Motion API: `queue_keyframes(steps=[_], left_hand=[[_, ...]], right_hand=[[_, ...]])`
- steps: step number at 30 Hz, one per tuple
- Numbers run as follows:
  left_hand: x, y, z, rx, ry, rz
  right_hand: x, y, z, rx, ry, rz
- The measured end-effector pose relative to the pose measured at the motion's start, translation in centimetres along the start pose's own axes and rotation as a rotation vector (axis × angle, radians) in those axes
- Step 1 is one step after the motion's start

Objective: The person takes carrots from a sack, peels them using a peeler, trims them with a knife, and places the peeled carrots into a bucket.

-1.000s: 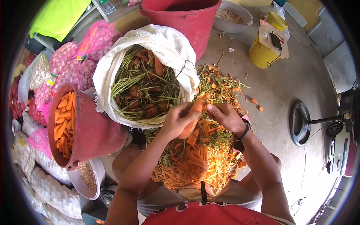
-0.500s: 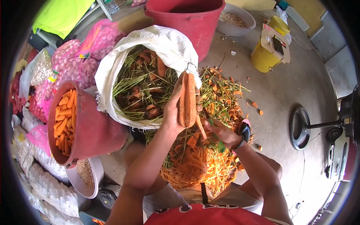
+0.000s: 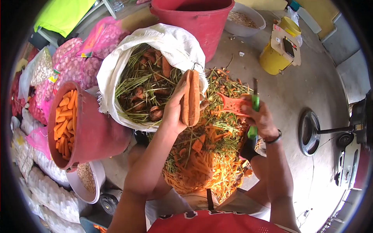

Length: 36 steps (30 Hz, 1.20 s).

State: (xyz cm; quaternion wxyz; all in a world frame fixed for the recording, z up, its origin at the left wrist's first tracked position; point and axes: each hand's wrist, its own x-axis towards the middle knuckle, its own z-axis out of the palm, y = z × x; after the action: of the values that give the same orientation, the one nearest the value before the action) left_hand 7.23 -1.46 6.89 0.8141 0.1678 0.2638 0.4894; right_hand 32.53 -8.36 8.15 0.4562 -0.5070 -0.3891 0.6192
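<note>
My left hand (image 3: 175, 106) is closed around two long unpeeled carrots (image 3: 190, 99), held upright side by side above the edge of the white sack (image 3: 107, 83). Off to the right, my right hand (image 3: 262, 116) grips a red peeler (image 3: 232, 105) and a knife with a green handle (image 3: 253, 132). The knife's dark blade points away from me, and the peeler's head points left, apart from the carrots. Green stalks and unpeeled carrots fill the sack. Below my hands lies a heap of orange carrot peelings (image 3: 202, 171) mixed with cut green stalks (image 3: 225, 87).
On the left a tilted red bucket (image 3: 97, 128) holds peeled carrots (image 3: 67, 120). Behind it are pink net bags of garlic (image 3: 83, 70). A larger red tub (image 3: 190, 23) stands beyond the sack. Farther right are a yellow bucket (image 3: 270, 58) and a black wheel-shaped base (image 3: 309, 132).
My right hand has moved right, away from the carrots, and the red peeler and green-handled knife now show clearly in it. The peel strip hanging by the carrots no longer shows.
</note>
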Motion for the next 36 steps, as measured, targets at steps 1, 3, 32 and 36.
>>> queue_keyframes(steps=[1,3,32,36], left_hand=[[0.4,-0.2,-1.2,0.038,-0.035,-0.025],[0.8,-0.9,-2.9,0.086,-0.109,-0.088],[-3.6,-1.5,-4.5,0.117,-0.220,-0.290],[-3.5,-1.3,-4.5,0.174,-0.144,-0.301]], right_hand=[[0.0,-0.2,-0.5,-0.033,0.018,-0.048],[0.2,-0.1,-0.8,-0.115,0.008,-0.138],[4.2,1.6,3.2,-0.661,0.200,-0.738],[2.4,1.8,6.4,-0.865,0.015,-0.951]])
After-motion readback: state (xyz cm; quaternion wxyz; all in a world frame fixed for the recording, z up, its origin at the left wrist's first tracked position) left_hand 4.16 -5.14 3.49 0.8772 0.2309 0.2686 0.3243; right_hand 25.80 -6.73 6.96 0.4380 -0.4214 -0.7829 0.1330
